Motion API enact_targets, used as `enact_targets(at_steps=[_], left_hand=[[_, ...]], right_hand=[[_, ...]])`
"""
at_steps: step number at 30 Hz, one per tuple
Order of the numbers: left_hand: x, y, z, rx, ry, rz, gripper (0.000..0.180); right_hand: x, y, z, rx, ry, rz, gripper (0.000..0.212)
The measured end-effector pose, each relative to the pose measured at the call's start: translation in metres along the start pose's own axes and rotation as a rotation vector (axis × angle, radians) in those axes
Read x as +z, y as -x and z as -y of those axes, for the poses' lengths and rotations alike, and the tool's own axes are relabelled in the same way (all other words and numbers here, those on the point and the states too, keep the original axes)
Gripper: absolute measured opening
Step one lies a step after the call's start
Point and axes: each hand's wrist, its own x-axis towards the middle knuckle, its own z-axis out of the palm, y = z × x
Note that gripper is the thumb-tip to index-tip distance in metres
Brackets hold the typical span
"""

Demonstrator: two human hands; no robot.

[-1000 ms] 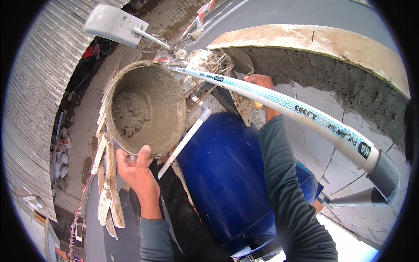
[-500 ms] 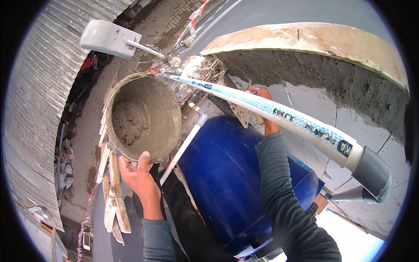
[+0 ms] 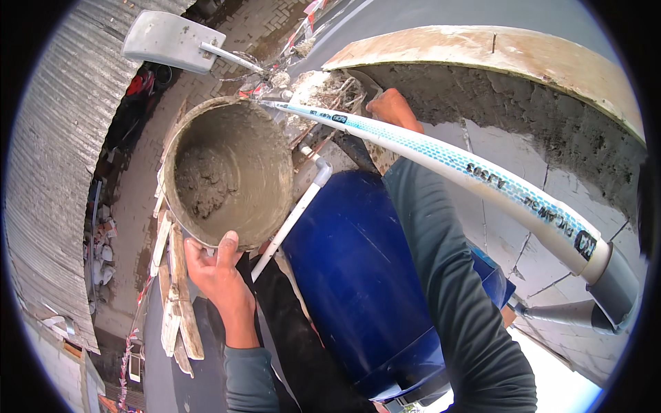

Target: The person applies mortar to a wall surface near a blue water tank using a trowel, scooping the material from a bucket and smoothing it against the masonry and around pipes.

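Observation:
My left hand grips the near rim of a round bucket, thumb over the edge. Grey wet mortar lies in its bottom and coats the inside wall. Beyond the white pipe, my right hand is closed on a trowel at the left end of the mortar-coated wall strip. The handle is hidden in my fist, and only part of the blade shows.
A blue drum stands below my right arm. A thin white pipe with an elbow rises beside the bucket. Wooden slats lie at left. A wooden board edges the wall top. A lamp head and corrugated roof are leftward.
My right hand has moved up and away with the trowel, from below the pipe to the wall's left end. My left hand keeps its grip on the bucket.

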Motion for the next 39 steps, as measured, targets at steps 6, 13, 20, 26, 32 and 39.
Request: enact_targets(at_steps=[6,13,20,26,32,39], left_hand=[[0.001,0.0,-0.001,-0.013,-0.027,-0.02,0.033],[0.004,0.001,-0.001,-0.01,-0.001,-0.009,0.03],[0.006,0.0,-0.004,-0.003,-0.029,-0.011,0.025],[0.007,-0.001,-0.004,-0.015,-0.015,-0.021,0.025],[0.007,-0.003,-0.002,-0.012,-0.006,-0.016,0.026],[0.013,-0.001,-0.005,-0.028,-0.052,-0.005,0.026]], right_hand=[[0.012,-0.007,-0.008,0.018,-0.203,-0.008,0.035],[0.021,0.006,-0.025,-0.047,-0.49,-0.049,0.024],[0.007,0.026,-0.039,-0.021,-0.634,-0.037,0.025],[-0.021,0.076,-0.043,-0.024,-0.614,-0.078,0.026],[-0.038,0.112,-0.075,-0.028,-0.579,0.006,0.042],[0.008,0.071,-0.081,-0.094,-0.434,-0.074,0.052]])
